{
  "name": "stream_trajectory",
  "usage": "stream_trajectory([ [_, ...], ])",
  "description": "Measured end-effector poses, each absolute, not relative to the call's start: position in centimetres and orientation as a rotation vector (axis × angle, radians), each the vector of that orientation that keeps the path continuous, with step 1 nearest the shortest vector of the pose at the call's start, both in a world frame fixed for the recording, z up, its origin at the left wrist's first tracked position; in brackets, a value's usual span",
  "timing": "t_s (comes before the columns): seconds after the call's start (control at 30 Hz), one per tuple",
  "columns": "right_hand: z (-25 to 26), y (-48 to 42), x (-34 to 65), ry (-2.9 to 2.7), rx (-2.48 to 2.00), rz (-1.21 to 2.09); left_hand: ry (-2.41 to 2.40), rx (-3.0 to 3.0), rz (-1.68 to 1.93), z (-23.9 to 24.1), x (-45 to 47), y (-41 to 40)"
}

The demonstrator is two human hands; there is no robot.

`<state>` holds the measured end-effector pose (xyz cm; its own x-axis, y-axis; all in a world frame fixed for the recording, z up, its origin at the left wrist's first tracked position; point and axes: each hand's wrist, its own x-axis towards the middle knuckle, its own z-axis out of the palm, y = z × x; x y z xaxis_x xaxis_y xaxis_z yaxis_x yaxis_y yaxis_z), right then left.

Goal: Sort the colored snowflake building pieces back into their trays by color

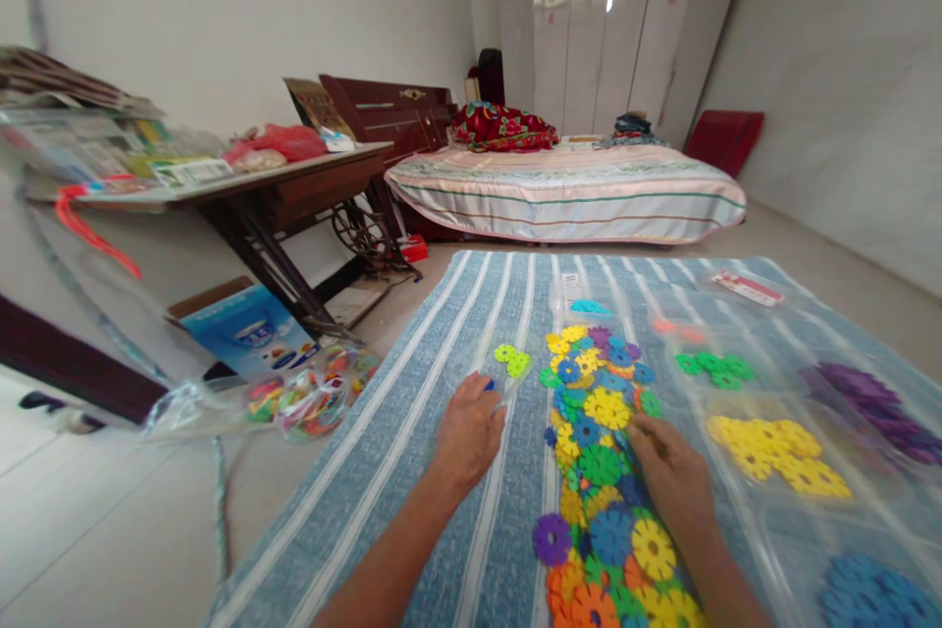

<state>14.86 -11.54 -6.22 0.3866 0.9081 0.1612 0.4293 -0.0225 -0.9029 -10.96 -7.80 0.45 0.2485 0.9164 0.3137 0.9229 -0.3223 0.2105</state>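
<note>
A long heap of notched plastic snowflake discs (600, 466), in many colours, lies on the striped blue cloth. My left hand (469, 432) is left of the heap, its fingers closed, with a small piece of a blue disc (490, 385) showing at the fingertips. Just beyond it sits a shallow clear dish holding a few yellow-green discs (513, 359). At the heap's right edge is my right hand (671, 466), fingers curled together and slightly blurred; what they hold is hidden. Clear trays on the right hold yellow discs (780, 451), green discs (715, 368), purple discs (875, 407) and blue discs (875, 594).
A clear box with light-blue discs (589, 307) stands beyond the heap. A red-and-white card (748, 288) lies at the far right. Past the cloth stand a bed (566, 191) and a sewing-machine table (294, 182). Plastic bags of coloured items (316, 392) lie on the floor.
</note>
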Motion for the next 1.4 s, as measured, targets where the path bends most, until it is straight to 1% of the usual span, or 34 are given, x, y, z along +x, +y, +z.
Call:
stream_trajectory([
  [0.13,-6.1,-11.5,14.8,-1.215,-1.631,0.573,-1.865,-2.386,-0.5,0.8,-10.8,-7.6],
  [0.2,-6.1,-11.5,14.8,-1.22,-1.625,0.57,-1.861,-2.28,-0.569,0.9,-10.8,-8.2],
  [0.27,-6.2,-11.5,14.9,-1.228,-1.622,0.577,-1.792,-2.233,-0.712,1.0,-10.4,-9.3],
  [0.37,-6.1,-11.4,14.9,-1.244,-1.627,0.568,-1.62,-2.369,-0.917,0.5,-9.0,-11.4],
  [0.47,-6.0,-11.4,14.9,-1.252,-1.621,0.545,-1.566,-2.633,-0.914,-0.6,-7.1,-13.0],
  [0.6,-5.9,-11.4,14.9,-1.259,-1.614,0.54,-1.682,-2.776,-0.816,-1.7,-4.9,-13.2],
  [0.8,-5.9,-11.4,14.8,-1.253,-1.615,0.534,-1.906,-2.73,-0.708,-1.4,-3.2,-11.2],
  [0.97,-6.1,-11.3,14.9,-1.257,-1.601,0.538,-1.935,-2.726,-0.709,-1.8,-2.9,-10.5],
  [1.13,-6.1,-11.2,14.8,-1.254,-1.581,0.547,-2.065,-2.702,-0.837,-1.7,-2.9,-10.4],
  [1.4,-6.1,-11.2,14.8,-1.263,-1.588,0.527,-2.569,-2.649,-1.299,-1.4,-3.5,-9.5],
])
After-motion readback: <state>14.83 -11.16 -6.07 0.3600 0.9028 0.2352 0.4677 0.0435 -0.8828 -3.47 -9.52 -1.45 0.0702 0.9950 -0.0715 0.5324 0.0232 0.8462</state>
